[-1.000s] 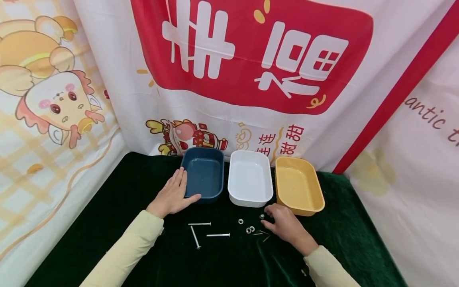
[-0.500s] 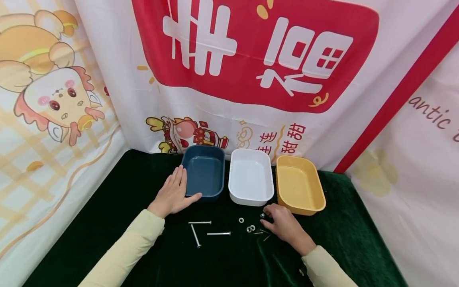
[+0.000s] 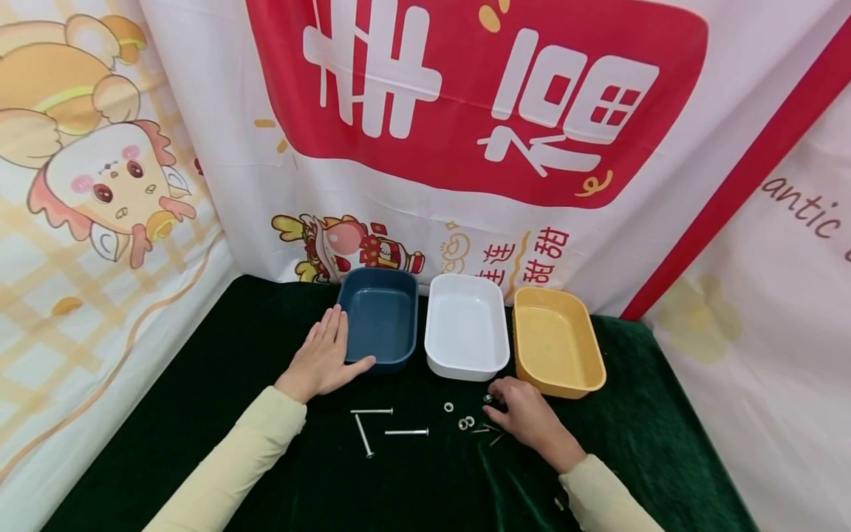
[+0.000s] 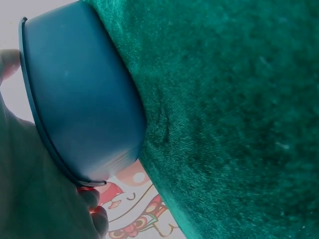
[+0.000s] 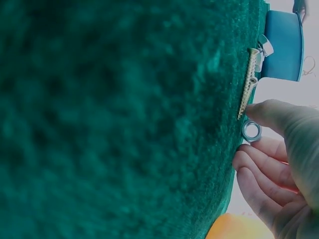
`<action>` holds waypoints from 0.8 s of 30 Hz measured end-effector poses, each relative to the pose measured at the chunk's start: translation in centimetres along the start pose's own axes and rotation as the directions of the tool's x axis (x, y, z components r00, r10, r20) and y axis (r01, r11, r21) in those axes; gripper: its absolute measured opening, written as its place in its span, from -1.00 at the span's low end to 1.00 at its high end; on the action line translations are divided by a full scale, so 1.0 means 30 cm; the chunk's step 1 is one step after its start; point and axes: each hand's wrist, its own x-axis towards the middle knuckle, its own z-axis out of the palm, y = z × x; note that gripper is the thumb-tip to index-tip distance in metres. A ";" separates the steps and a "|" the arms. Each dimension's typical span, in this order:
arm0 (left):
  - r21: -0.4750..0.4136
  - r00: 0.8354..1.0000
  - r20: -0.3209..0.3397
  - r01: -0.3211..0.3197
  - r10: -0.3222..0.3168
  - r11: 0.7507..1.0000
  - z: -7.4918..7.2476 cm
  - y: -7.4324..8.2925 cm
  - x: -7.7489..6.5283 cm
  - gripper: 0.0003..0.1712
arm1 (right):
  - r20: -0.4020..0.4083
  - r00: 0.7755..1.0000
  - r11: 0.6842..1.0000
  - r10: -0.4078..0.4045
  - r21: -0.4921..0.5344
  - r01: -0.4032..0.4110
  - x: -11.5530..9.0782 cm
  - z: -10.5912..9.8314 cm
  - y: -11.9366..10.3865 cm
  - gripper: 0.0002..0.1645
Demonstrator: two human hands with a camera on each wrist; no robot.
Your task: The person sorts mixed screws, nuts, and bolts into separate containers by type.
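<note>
The likeliest trouble sits at the person's right grip (image 3: 532, 415), where thumb and fingertips pinch a small nut (image 3: 488, 399) just in front of the gap between the white bin (image 3: 467, 325) and the yellow bin (image 3: 557, 340). The nut sits low at the green cloth, and its hole faces the right wrist camera, so it appears to be turned on edge; how firmly it is held cannot be told. A pinch that catches only the rim could let it twist out, and the soft pile of the table (image 3: 399, 488) might then snag it or hide where it lands. The thumb also comes very close to the brass screws (image 5: 247, 82), perhaps touching one, so a careless sideways sweep could drag or scatter them, or prick the skin on a sharp tip. The loose nuts (image 3: 463, 424) lie near those screws and might be knocked along too; the long bolts (image 3: 407, 432), further left, are less exposed. Lifting too low could bump the near wall of the white or yellow bin and jar the nut free. The left grip (image 3: 322, 355) grasps nothing: its straight fingers rest along the side of the blue bin (image 3: 379, 318), with the thumb at the near corner. Leaning harder there could tip that bin or slide it against the white one.
</note>
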 end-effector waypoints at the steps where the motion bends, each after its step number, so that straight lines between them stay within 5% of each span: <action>1: 0.000 1.000 -0.001 0.000 0.000 1.000 0.000 0.001 -0.001 0.36 | 0.000 1.000 1.000 -0.002 -0.004 0.002 0.001 0.000 0.000 -0.79; 24: 0.004 1.000 -0.004 -0.005 0.005 1.000 -0.009 0.004 -0.009 0.37 | -0.040 0.999 1.000 -0.018 0.008 0.019 0.011 0.010 -0.010 -0.83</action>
